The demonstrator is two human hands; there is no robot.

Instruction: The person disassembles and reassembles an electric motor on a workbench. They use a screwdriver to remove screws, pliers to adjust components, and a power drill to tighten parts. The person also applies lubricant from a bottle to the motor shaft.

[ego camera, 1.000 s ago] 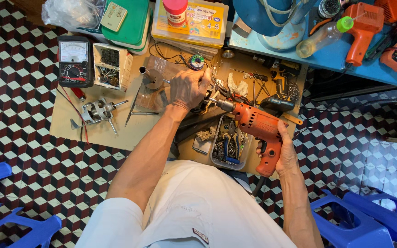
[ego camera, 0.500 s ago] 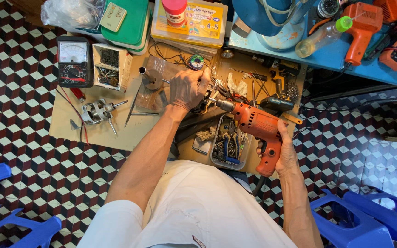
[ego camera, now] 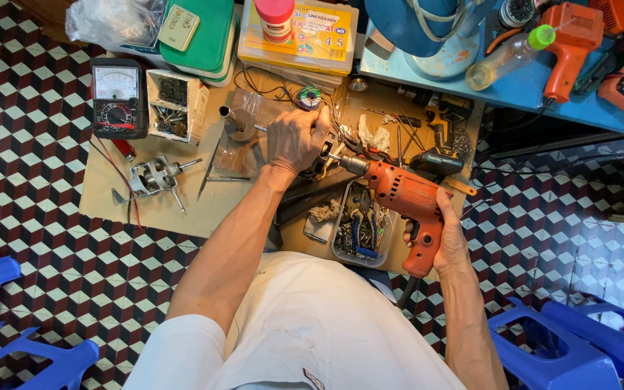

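Down at the middle of the flat cardboard work board (ego camera: 160, 209) lying on the patterned tile floor, the right hand (ego camera: 448, 238) is wrapped firmly around the pistol grip of an orange corded electric drill (ego camera: 402, 206), whose body slants up and to the left so that its metal chuck points toward the other hand. The left hand (ego camera: 296, 139) is curled down over a small dark metal part (ego camera: 321, 160), fingers closed on it, pressing it against the board; the drill's tip meets this part just at the edge of the palm, and most of the piece is hidden under the fingers, so its exact shape cannot be made out. Directly below the drill sits a clear plastic tray of pliers and small hardware (ego camera: 359, 232), touching the near edge of the board. To the left of the left hand lie a short grey metal tube (ego camera: 234, 123) and, farther out, a small silver motor frame with a shaft (ego camera: 152, 177). A black analogue multimeter with red leads (ego camera: 117, 97) rests at the board's far left corner, beside a white box of dark screws (ego camera: 175, 105). Behind the drill, well apart from both hands, a light blue bench (ego camera: 529, 90) carries a second orange tool (ego camera: 570, 43) and a clear bottle with a green cap (ego camera: 507, 58).
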